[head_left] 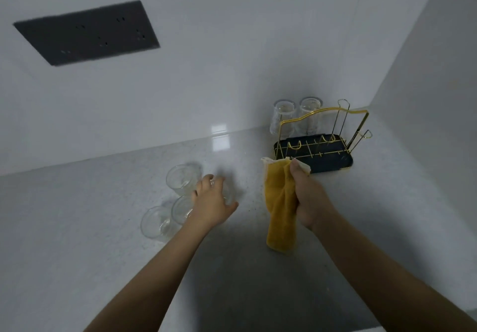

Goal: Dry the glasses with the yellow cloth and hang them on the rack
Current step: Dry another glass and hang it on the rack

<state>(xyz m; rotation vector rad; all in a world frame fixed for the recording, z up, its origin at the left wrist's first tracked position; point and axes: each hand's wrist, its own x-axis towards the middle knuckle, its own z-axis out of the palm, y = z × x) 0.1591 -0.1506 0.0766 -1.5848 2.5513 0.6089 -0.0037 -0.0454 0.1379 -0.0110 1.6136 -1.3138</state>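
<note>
Reaching across a pale speckled stone countertop point(77, 228), a person's two bare forearms enter from the near edge. The right hand point(307, 197) closes round the upper part of a mustard-yellow terry cloth point(280, 210), whose free end hangs down toward the near side, apparently kept ready for wiping. To its left, the left hand point(210, 202) curls over a clear drinking glass point(227, 189), blurred and largely hidden by the fingers; the grasp looks loose, seemingly just settling for a lift, though how firmly it holds cannot be told. Three more clear ribbed tumblers stand upright just beside that hand: the nearest tumbler point(157, 224), the middle tumbler point(182, 209) and the farthest tumbler point(182, 179), probably awaiting drying. That makes four glasses on the near-left cluster.

Farther right, in the corner, sits a gold wire rack on a dark tray point(313, 151), its tall looped prongs rising free. Two inverted clear ribbed glasses point(296, 117) hang on its far side, likely already dried, bringing the count to six. One cloth, one rack. High on the far-left wall, a single dark grey socket panel point(87, 32) is fixed.
</note>
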